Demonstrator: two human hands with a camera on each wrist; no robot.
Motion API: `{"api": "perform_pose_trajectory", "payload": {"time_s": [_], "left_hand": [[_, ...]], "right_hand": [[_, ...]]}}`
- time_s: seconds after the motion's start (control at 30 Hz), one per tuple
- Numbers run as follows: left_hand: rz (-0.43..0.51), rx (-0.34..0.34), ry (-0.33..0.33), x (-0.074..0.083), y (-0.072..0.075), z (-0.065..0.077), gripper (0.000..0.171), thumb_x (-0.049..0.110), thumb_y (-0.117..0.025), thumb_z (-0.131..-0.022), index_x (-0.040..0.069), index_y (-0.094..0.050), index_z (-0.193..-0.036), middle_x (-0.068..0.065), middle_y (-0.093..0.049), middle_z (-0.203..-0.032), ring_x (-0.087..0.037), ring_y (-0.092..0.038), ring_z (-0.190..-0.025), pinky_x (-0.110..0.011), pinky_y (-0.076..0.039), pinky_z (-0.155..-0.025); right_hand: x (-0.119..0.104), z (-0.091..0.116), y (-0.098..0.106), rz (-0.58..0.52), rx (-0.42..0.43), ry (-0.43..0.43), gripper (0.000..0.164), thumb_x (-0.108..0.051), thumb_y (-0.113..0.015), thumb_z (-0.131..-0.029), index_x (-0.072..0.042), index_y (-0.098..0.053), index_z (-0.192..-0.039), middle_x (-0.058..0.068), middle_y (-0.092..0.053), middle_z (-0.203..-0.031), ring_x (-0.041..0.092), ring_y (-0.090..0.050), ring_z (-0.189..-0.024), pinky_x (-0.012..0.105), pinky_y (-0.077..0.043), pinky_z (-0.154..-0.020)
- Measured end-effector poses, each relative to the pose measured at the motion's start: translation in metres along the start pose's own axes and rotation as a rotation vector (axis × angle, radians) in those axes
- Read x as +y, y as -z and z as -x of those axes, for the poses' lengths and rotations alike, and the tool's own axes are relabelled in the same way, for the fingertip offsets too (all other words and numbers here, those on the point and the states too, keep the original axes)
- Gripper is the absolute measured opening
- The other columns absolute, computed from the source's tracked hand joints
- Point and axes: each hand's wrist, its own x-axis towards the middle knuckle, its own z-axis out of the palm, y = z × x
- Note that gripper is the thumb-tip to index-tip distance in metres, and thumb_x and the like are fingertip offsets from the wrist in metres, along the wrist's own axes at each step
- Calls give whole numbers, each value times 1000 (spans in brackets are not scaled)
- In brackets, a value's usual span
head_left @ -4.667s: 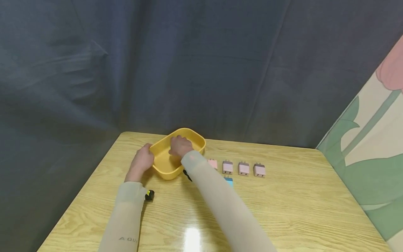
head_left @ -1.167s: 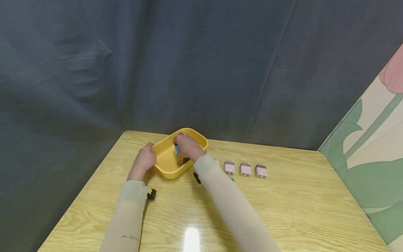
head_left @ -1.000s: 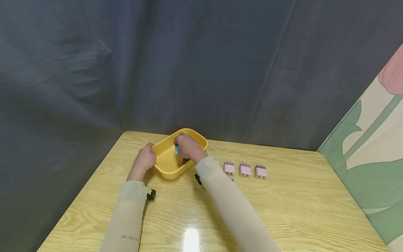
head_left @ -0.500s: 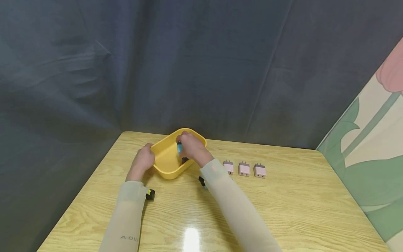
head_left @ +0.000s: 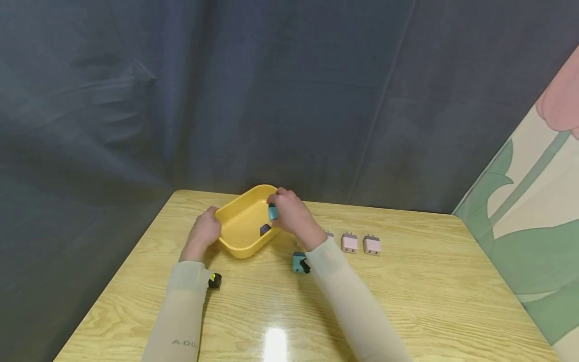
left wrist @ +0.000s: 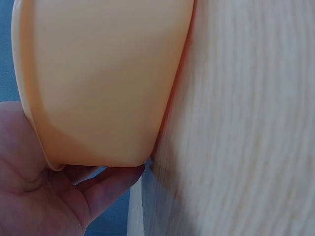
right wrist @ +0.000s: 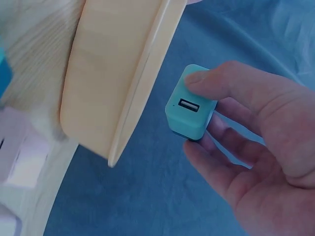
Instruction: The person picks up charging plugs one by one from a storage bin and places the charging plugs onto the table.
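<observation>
My left hand (head_left: 205, 229) grips the left end of a yellow plastic bin (head_left: 239, 251) on the table. In the left wrist view the thumb side is at the bin's rim (left wrist: 27, 98) and fingers lie along its end wall. My right hand (head_left: 294, 216) pinches a teal USB wall charger (right wrist: 189, 105) between thumb and fingers, over the bin's right rim in the head view. Its USB port shows in the right wrist view. One dark charger (head_left: 265, 230) lies inside the bin.
Right of the bin, pale pink chargers (head_left: 350, 242) stand in a row, partly behind my right wrist. Another teal charger (head_left: 298, 262) sits in front of them, partly covered by the black wrist camera (head_left: 305, 265). A dark curtain (head_left: 289, 100) hangs behind the wooden table (head_left: 429, 281).
My right hand was down in the bin; it has since come up and moved right with the teal charger. The dark charger in the bin is now less covered. My left hand keeps its grip.
</observation>
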Motion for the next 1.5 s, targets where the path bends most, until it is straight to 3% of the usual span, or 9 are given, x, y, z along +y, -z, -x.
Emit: {"api": "perform_pose_trajectory", "payload": {"time_s": [0.3,0.53,0.77,1.17,1.5], "left_hand": [[-4,-2,-3,-1,1,0,58,10,-30,-107,-4,-39,-163,-30,-65,-141,-30,-68,-94,-40,-55,-85],[9,-2,-3,-7,3,-3,59,10,-30,-106,-4,-39,-162,-31,-64,-141,-30,-66,-93,-36,-53,-81],[-8,4,3,-5,3,0,59,10,-28,-106,-4,-38,-163,-31,-62,-146,-33,-67,-103,-45,-55,-93],[-11,5,-2,-7,5,-2,58,9,-29,-106,-5,-40,-162,-31,-65,-140,-32,-68,-99,-45,-55,-91],[4,-4,-2,-8,7,-2,59,8,-30,-105,-4,-40,-162,-31,-62,-146,-36,-66,-109,-51,-54,-100]], "right_hand": [[16,37,5,-8,32,-25,47,-4,-90,-86,-2,-75,-130,17,-71,-127,29,-67,-108,45,-58,-107],[28,62,9,-30,38,-35,46,-8,-91,-83,-3,-76,-127,14,-70,-121,28,-65,-105,43,-61,-96],[40,87,11,-20,39,-52,46,-17,-95,-83,-3,-77,-123,12,-71,-116,29,-68,-102,42,-62,-90],[66,112,18,-29,1,-106,45,-1,-92,-79,-2,-77,-121,12,-70,-111,23,-66,-93,39,-61,-83],[83,128,23,-77,-85,-167,45,3,-88,-80,-3,-76,-123,12,-72,-114,23,-66,-92,40,-60,-80]]}}
